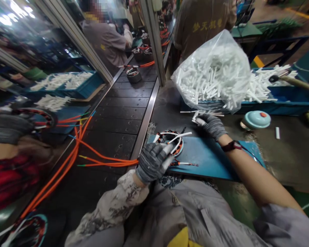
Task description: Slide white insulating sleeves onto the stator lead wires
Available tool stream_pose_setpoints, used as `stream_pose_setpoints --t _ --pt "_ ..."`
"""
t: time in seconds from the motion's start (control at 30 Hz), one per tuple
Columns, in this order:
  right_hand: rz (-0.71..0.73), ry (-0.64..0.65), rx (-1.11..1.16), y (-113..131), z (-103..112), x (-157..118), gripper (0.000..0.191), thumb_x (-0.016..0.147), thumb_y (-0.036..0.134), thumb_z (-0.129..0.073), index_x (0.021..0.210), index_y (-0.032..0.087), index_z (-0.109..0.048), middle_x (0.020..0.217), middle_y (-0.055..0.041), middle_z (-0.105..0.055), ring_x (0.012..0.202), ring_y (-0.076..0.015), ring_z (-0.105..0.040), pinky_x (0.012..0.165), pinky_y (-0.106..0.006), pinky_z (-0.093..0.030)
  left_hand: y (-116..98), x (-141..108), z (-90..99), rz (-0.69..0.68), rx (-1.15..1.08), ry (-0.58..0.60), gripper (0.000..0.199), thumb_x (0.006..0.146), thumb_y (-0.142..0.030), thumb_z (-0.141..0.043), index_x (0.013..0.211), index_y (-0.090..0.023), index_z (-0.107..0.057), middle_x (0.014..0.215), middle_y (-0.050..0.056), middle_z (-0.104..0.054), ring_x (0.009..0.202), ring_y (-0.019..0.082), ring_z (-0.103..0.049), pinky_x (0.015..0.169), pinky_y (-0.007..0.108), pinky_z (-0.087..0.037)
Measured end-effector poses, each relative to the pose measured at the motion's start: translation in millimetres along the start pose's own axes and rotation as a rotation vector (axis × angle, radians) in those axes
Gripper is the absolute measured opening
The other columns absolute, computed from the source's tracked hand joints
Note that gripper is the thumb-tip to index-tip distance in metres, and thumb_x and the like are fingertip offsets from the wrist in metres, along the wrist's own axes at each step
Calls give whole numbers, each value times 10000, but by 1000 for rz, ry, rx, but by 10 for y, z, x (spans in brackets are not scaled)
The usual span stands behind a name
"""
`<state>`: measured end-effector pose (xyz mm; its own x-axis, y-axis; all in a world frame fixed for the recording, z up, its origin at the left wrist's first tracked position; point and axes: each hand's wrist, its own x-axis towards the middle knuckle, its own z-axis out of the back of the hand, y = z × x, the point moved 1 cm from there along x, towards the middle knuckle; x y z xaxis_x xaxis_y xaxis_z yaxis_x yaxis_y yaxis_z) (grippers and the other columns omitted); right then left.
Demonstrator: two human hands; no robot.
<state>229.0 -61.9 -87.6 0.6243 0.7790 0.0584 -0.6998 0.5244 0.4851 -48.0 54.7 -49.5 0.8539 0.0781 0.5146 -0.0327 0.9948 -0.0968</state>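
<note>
Gloved in grey, my left hand [154,162] is closed on the near left side of a wound ring [179,146] with orange wires and white sleeves. The ring rests at the left end of a blue mat [208,158]. Farther right, my right hand [211,125], also gloved, has its fingertips pinched at some short white tubes [195,117] on the dark table, beneath the front of a plastic bag [213,73] full of white tubes. Orange cables [105,161] run leftward from my left hand.
A blue bin [285,103] of white tubes, a light-blue round container [256,120] and a hammer-like tool [296,80] are at the right. A slatted conveyor [121,120] carries another ring [134,75]. A co-worker's gloved hand [10,127] is at the far left.
</note>
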Motion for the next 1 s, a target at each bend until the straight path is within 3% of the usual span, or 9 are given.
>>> stream_pose_setpoints --t 0.07,0.17,0.3,0.43,0.5,0.67,0.87,0.93,1.0 --pt "-55 -1 -101 -142 -22 40 345 869 425 -561 989 159 -743 1024 -150 -705 960 -298 -619 867 -427 -460 -72 -112 43 -115 -56 -2 292 876 -367 -633 1108 -197 -684 980 83 -730 901 219 -672 819 365 -539" --pt "-68 -4 -161 -199 -73 68 264 813 388 -632 877 159 -748 1053 -174 -685 1040 -337 -579 912 -453 -424 -140 -199 -32 -196 7 9 218 884 -299 -627 1068 -207 -700 882 57 -737 803 210 -682 749 357 -545" --pt "-97 -44 -171 -126 -71 -12 227 804 332 -648 906 142 -718 1017 -158 -687 981 -302 -599 881 -416 -451 -147 -172 -186 -17 14 -48 240 901 -271 -609 1112 -208 -704 855 69 -727 770 206 -684 724 340 -547" --pt "-65 -154 246 21 64 -423 394 805 414 -682 1103 159 -658 888 -58 -704 804 -212 -626 753 -342 -504 -158 -149 -249 69 -24 -91 226 891 -290 -627 1081 -207 -717 823 61 -712 741 203 -677 700 327 -543" --pt "68 -85 463 130 144 -720 503 797 456 -703 1234 221 -619 964 -29 -713 851 -205 -641 781 -337 -512 -176 -161 -261 71 0 -104 225 885 -287 -636 1080 -207 -714 810 55 -709 741 207 -676 708 334 -540" --pt "89 -83 577 255 217 -1254 256 885 391 -604 1043 236 -731 989 -39 -730 878 -204 -657 796 -328 -511 -200 -171 -273 86 18 -78 209 886 -279 -639 1074 -226 -711 796 41 -706 738 197 -676 708 321 -529" --pt "58 -23 602 198 123 -1349 260 891 398 -600 1026 230 -745 927 -34 -734 822 -189 -667 762 -305 -525 -198 -141 -244 38 34 -138 196 873 -269 -661 1054 -212 -711 815 41 -710 733 189 -671 697 311 -520" --pt "126 13 616 194 125 -1328 262 914 374 -578 1071 229 -729 963 -39 -740 845 -187 -677 769 -302 -531 -188 -135 -226 29 25 -149 199 879 -268 -656 1061 -205 -708 816 43 -708 724 186 -669 687 307 -518" --pt "290 5 575 205 122 -1306 257 930 340 -563 1107 228 -713 996 -51 -732 871 -180 -673 777 -300 -527 -176 -133 -212 7 6 -146 197 887 -267 -646 1063 -204 -706 809 42 -705 728 184 -670 690 304 -521"
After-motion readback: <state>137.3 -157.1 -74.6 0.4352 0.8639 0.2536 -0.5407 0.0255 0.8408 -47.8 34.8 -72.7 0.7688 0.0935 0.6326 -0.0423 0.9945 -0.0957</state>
